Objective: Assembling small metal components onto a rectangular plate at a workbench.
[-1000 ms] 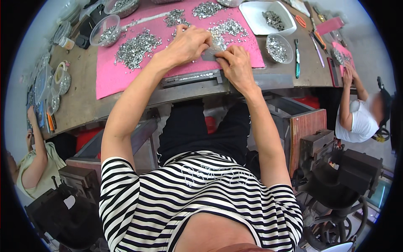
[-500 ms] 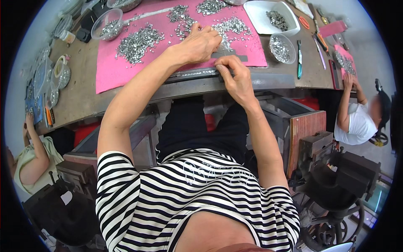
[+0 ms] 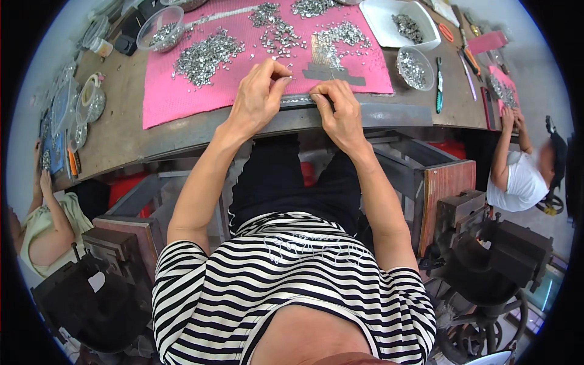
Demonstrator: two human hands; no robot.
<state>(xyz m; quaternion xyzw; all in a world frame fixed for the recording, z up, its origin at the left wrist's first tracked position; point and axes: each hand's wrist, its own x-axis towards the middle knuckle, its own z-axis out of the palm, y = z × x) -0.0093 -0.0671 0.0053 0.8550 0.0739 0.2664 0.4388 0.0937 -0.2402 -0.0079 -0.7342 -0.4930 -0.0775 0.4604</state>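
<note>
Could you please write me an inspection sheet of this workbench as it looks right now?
Surface: brown workbench with a pink mat on top.
Job's things: a narrow metal strip at the mat's near edge, pinched by left hand and right hand; heaps of small metal pieces on the mat.
Clutter: white tray, clear bowl and small round dish holding pieces; hand tools at the right.
Hands: both closed on the strip.
Cables: nothing seen.
Surroundings: a seated person on the right, another person on the left; dark machines below.
</note>
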